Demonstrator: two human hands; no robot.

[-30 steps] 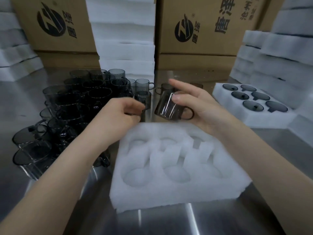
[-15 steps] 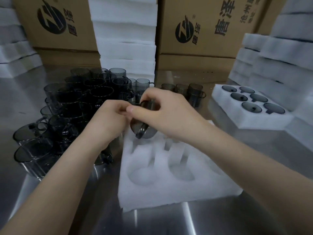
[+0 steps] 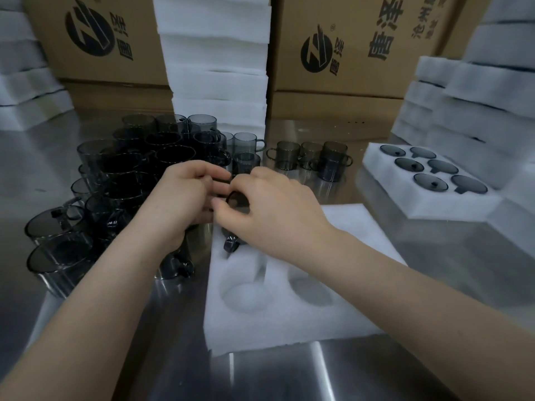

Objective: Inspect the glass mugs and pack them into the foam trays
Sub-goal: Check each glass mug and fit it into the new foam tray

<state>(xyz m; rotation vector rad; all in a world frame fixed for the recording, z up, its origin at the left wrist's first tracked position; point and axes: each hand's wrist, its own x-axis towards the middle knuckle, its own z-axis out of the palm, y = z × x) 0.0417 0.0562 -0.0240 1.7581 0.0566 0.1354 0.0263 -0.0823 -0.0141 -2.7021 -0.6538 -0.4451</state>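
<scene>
While right grip (image 3: 275, 211) curled round glass mug (image 3: 236, 201) over foam tray (image 3: 292, 322), glass looked slick, brittle: body-hold judged safest; left grip (image 3: 185, 198) contents unclear.

The table (image 3: 289, 377) is bare metal, smooth and glossy, with bright streaks and blurred reflections across it. The glass mugs (image 3: 121, 175) are smoke-grey transparent glass, slick and shiny, darker where they overlap; the held mug (image 3: 236, 202) has the same tinted, glossy glass. The foam tray (image 3: 289, 322) is white foam, matt and soft-looking, with a faintly fuzzy, grainy surface in its hollows. The filled tray (image 3: 428, 204) and the stack of foam slabs (image 3: 214, 53) share that dull white foam. The cardboard boxes (image 3: 347, 53) are brown cardboard, matt, printed in flat black ink.
</scene>
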